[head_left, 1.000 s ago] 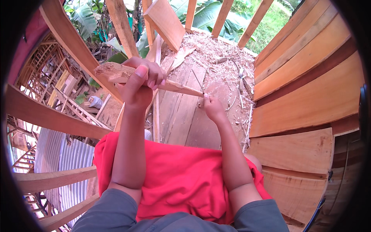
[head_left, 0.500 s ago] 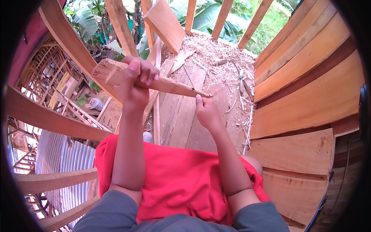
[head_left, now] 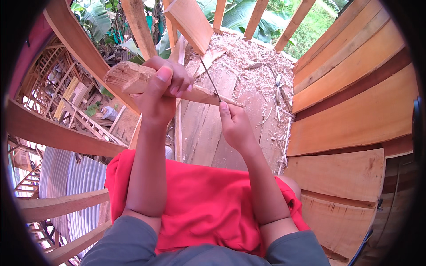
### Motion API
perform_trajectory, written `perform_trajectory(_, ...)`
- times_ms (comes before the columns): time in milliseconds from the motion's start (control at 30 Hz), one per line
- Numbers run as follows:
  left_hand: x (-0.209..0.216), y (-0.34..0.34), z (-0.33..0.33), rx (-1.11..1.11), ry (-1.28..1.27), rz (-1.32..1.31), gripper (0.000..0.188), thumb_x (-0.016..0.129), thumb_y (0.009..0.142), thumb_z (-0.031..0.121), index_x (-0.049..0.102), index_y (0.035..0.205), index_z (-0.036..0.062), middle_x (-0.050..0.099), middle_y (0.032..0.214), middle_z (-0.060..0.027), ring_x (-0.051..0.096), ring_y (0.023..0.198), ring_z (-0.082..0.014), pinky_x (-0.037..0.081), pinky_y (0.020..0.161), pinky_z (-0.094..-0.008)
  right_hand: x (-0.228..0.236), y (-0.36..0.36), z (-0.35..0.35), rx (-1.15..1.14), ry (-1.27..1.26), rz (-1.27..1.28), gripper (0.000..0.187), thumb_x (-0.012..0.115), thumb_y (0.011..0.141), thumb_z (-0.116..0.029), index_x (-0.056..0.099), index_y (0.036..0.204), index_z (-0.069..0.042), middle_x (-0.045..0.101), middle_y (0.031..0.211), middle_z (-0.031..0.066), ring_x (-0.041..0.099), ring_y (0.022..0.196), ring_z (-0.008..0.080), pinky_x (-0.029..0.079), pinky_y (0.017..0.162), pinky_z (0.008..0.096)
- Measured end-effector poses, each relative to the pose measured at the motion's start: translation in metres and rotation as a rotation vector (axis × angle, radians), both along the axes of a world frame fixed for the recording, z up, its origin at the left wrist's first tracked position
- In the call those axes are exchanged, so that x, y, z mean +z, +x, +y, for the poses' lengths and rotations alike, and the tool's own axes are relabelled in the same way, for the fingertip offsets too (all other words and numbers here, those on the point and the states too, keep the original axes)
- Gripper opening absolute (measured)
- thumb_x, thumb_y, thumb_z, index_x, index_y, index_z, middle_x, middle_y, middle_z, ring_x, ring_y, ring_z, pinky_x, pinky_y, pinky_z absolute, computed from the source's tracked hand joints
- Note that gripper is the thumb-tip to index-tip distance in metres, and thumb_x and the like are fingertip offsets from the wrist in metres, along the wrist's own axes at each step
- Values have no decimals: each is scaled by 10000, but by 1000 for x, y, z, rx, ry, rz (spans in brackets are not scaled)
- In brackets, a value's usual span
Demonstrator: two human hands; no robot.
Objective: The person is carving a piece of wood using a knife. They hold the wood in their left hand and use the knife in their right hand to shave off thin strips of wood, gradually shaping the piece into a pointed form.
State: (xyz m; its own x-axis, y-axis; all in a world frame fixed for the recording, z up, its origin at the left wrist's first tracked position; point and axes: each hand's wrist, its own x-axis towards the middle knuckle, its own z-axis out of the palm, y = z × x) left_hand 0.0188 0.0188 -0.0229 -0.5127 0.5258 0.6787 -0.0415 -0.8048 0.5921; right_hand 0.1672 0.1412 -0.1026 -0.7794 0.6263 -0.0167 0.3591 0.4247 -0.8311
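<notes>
**Tool (head_left: 209,78) moves up the stick (head_left: 202,94)**

Head view: the left hand (head_left: 162,88) wraps the stick, aslant above the floor (head_left: 199,142); the right hand (head_left: 238,126) grips the thin, dark tool crossing it. Since a second ago, the tool has shifted from the tip (head_left: 239,105) toward the left hand, leaving more wood beyond.

No legible text or numbers.

My stick (head_left: 202,94) is kinda pale tan, tool (head_left: 208,75) dark, cloth (head_left: 204,199) plain bright red, shirt (head_left: 290,248) slate grey, planks (head_left: 350,126) orangey-brown, metal sheet (head_left: 86,181) silvery with stripes.
</notes>
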Motion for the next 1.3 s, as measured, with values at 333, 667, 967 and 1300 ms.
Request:
perform_trajectory(333,2,-3,1,13,-6,-13,262,547,922,214,434,731,76,409,600,-25,420,555,-135,421,603,-319,-22,2,18,-111,11,-137,499,386,993,-349,588,761,43,594,655,211,592,632,342,440,632,440)
perform_trajectory(667,1,-8,3,-47,5,-29,274,567,924,243,451,740,76,429,595,-28,421,557,-139,421,602,-325,-67,15,66,-136,-69,-206,481,418,993,-363,583,773,32,531,581,181,564,590,319,423,604,436)
perform_trajectory(967,-2,-15,2,-56,11,-18,266,542,921,235,439,733,77,421,617,-30,432,586,-149,420,612,-330,-55,19,58,218,-372,140,500,423,1005,-363,461,665,2,392,533,82,397,513,175,348,518,383)
perform_trajectory(1300,2,1,4,-120,14,87,222,577,900,189,489,755,46,493,600,-58,503,588,-158,446,589,-342,-12,14,28,-17,-85,4,475,425,1001,-330,544,727,39,482,567,156,494,547,249,399,576,397)
